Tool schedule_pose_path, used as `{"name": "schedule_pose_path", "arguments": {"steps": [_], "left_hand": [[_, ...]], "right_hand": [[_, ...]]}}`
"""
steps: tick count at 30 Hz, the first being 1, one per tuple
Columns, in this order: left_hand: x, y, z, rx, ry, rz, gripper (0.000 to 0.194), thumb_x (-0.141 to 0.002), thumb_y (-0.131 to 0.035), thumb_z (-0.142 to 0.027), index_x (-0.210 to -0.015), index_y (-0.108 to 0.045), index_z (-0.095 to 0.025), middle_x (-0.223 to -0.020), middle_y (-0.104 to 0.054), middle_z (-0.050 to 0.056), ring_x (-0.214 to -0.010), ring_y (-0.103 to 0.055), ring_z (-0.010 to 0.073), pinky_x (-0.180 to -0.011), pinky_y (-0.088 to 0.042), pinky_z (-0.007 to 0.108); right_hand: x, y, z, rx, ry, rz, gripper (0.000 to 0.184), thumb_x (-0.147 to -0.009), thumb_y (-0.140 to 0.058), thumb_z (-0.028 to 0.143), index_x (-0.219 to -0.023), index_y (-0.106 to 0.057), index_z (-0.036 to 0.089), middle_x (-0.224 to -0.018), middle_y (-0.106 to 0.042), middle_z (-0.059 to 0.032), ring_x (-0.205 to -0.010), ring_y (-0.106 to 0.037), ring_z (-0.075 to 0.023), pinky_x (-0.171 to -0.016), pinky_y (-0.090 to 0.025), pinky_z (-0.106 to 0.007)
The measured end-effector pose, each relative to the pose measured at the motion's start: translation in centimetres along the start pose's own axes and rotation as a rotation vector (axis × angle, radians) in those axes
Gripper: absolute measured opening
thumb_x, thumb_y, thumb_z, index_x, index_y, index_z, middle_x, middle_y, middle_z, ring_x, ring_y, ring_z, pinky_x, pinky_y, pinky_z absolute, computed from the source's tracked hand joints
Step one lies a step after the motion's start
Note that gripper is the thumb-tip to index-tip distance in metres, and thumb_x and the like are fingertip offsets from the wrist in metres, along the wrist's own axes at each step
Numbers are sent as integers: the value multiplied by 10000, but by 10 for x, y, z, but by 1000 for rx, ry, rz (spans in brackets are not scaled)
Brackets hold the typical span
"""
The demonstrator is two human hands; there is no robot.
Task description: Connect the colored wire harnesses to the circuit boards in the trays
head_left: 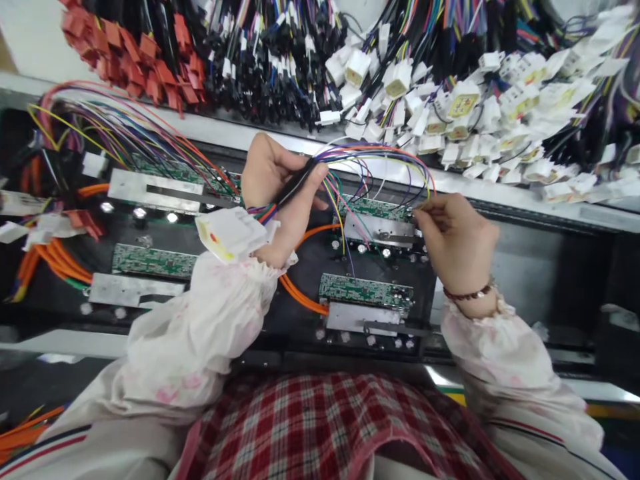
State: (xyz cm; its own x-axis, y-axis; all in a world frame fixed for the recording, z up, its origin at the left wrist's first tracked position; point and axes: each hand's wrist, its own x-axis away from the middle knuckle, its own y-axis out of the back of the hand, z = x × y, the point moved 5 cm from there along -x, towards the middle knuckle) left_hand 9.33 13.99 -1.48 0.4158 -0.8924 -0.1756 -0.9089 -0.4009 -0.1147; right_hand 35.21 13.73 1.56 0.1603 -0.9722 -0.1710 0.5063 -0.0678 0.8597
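Note:
My left hand [280,187] is closed round the black-sleeved part of a wire harness [299,181]. A white connector [233,233] on the harness hangs over my left wrist. From the sleeve, thin coloured wires fan out to the right, some arching up and some hanging down. My right hand [453,230] pinches wire ends at the right end of the upper circuit board [380,208]; whether they touch the board is hidden by the fingers. Below it lies a second green circuit board [367,293] with a metal plate [363,318] along its front.
Hanging bundles with red connectors [145,57], black connectors [280,80] and white connectors [465,100] line the back. On the left, a wired board [175,170] and another board [153,260] sit in the black tray [280,333]. Orange cables [65,263] run beside them.

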Motion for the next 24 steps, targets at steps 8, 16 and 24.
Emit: {"name": "schedule_pose_path", "arguments": {"steps": [8,16,24], "left_hand": [[-1,-1,-4,96,28,-39,378,-735,-829,-68,-781,-485,-218,-639,-655,-50,-455,-641,111,-309,-503,180],[-3,2,5,118,-43,1,433,-700,-913,-156,-807,-500,-231,-676,-648,-79,-505,-648,93,-362,-550,206],[-2,1,-2,96,13,6,403,-713,-887,-129,-789,-507,-238,-671,-663,-72,-458,-627,100,-318,-500,202]], "right_hand": [[4,-7,-7,-22,-18,-28,88,-900,-627,308,-920,-639,224,-836,-728,-2,-728,-705,-169,-684,-550,-320],[1,-13,-10,-40,-44,1,88,-888,-642,293,-900,-646,206,-825,-722,-1,-720,-696,-157,-688,-548,-311],[7,7,34,66,121,-41,73,-931,-629,288,-939,-649,219,-881,-690,-37,-829,-660,-209,-758,-504,-365]]}}
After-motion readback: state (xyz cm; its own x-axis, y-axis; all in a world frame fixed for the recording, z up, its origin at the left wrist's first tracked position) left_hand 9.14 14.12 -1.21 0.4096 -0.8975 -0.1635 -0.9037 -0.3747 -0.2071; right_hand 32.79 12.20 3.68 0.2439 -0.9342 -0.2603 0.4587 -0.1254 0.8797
